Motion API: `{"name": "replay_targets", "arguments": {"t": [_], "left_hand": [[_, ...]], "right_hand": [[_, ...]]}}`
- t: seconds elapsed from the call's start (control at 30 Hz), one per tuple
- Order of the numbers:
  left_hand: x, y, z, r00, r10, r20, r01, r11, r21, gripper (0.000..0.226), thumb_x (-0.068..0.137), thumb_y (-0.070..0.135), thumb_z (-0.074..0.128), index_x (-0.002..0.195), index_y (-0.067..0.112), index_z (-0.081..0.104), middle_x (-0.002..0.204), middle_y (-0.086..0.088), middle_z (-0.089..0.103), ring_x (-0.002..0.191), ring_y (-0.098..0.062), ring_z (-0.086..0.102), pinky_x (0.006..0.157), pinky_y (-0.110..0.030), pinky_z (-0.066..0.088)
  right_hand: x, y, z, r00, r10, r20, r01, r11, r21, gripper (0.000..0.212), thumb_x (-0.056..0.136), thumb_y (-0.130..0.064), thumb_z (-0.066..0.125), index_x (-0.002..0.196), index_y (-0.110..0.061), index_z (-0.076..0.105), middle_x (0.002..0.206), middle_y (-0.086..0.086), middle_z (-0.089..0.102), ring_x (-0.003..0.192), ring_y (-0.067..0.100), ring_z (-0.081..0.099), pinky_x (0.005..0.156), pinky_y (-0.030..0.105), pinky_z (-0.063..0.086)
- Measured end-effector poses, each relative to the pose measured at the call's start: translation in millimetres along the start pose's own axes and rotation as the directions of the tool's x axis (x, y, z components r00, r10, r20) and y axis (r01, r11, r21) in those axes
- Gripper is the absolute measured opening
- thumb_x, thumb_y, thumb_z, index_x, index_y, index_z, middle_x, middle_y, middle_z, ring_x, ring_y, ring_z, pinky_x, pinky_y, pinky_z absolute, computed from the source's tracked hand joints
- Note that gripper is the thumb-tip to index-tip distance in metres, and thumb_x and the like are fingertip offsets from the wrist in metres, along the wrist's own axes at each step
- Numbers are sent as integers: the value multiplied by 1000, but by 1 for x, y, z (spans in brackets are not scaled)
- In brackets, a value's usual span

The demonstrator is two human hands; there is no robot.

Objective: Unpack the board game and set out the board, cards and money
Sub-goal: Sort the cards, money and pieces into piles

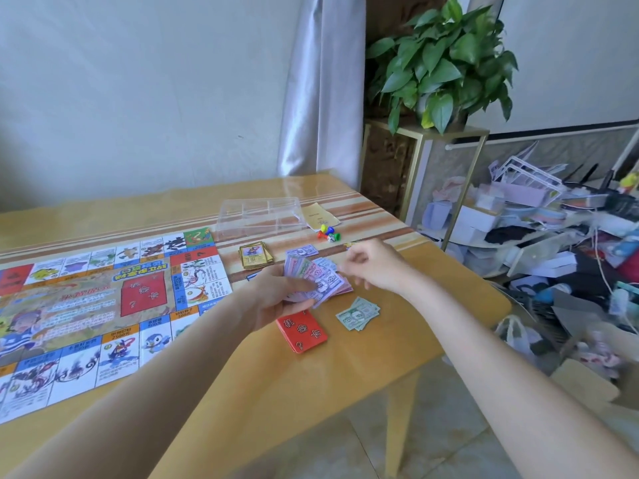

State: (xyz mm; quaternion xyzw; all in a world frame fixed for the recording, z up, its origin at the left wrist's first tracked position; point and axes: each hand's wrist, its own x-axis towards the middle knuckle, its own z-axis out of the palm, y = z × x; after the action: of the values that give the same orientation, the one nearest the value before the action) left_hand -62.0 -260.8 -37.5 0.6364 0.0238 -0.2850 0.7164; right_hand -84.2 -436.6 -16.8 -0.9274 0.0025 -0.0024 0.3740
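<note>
The game board (103, 299) lies unfolded and flat on the counter (345, 375), and everything else sits to its right. Just off the board's right edge, the left hand (276, 299) grips a fanned stack of paper money (318, 278), mostly purple notes, thumb laid across the top. The right hand (370, 264) hovers just right of that fan with its fingers loosely curled toward the notes; it is blurred, so whether it pinches a note cannot be told. Below the left hand, near the board's lower right side, lies a red deck of cards (302, 331), partly hidden by the hand. Right of that deck sits a small pile of green notes (359, 312). Beyond the fan lies a single purple note (304, 251), and beside it a yellow-edged deck of cards (256, 255). Farther back from the board's far right corner stand a clear plastic tray (259, 216), a folded yellow leaflet (318, 216) and a cluster of coloured pawns with a die (328, 233).
</note>
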Motion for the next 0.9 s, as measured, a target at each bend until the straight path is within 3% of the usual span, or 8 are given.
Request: {"name": "replay_targets", "arguments": {"t": [0.07,0.23,0.33,0.43,0.6,0.67,0.8,0.9], "left_hand": [[1,-1,-1,1000,-8,-5,8,1000,26,20,81,-7,64,92,8,58,87,-7,61,74,-14,60,47,-19,54],[6,2,-11,999,-4,-44,2,999,-40,16,81,-9,62,89,4,58,80,-8,58,70,-14,58,47,-17,52],[11,12,-21,997,47,-56,-53,992,-111,7,85,-6,59,88,0,57,78,-10,60,72,-17,61,49,-16,53],[21,25,-36,997,50,-67,-62,981,-183,13,87,-4,57,100,-6,57,96,-18,66,81,-25,70,55,-20,56],[38,36,-56,994,24,-107,-54,954,-294,25,86,-7,54,111,-8,54,100,-19,66,71,-22,71,53,-25,57],[44,37,-62,993,27,-118,-60,958,-281,24,86,-9,52,110,-7,54,93,-18,65,69,-21,70,51,-24,57],[53,33,-68,997,17,-76,-35,970,-243,22,87,-10,51,108,-3,55,102,-19,64,76,-24,70,59,-29,59],[58,30,-66,997,30,-73,-47,972,-228,19,87,-9,52,104,0,55,99,-17,64,82,-24,66,61,-28,59]], "right_hand": [[4,-7,1,999,15,39,-21,986,168,17,90,-24,60,91,-8,64,74,4,63,58,15,55,51,20,43],[16,-9,11,976,37,216,-71,986,153,19,80,-5,71,95,-8,61,62,4,60,52,15,49,51,23,42],[36,-12,18,995,57,77,-77,950,303,17,79,1,69,93,-6,61,59,0,58,54,15,50,48,20,40],[67,-13,27,971,168,-167,-100,929,356,13,79,-3,69,89,-8,61,73,6,61,57,12,54,49,19,40],[117,-9,39,963,169,-211,-136,977,166,13,79,-8,71,92,-7,67,92,7,64,86,21,61,70,22,42],[128,-5,43,974,151,-169,-155,988,-7,13,80,-6,69,93,-6,68,99,8,65,95,23,61,73,23,43],[135,0,49,986,72,-151,-119,937,-329,11,82,-7,66,90,-12,59,106,7,62,97,24,58,80,31,48],[132,-9,46,977,2,-214,-35,988,-151,11,86,-22,64,92,-12,61,96,-1,59,85,14,54,70,27,41]]}}
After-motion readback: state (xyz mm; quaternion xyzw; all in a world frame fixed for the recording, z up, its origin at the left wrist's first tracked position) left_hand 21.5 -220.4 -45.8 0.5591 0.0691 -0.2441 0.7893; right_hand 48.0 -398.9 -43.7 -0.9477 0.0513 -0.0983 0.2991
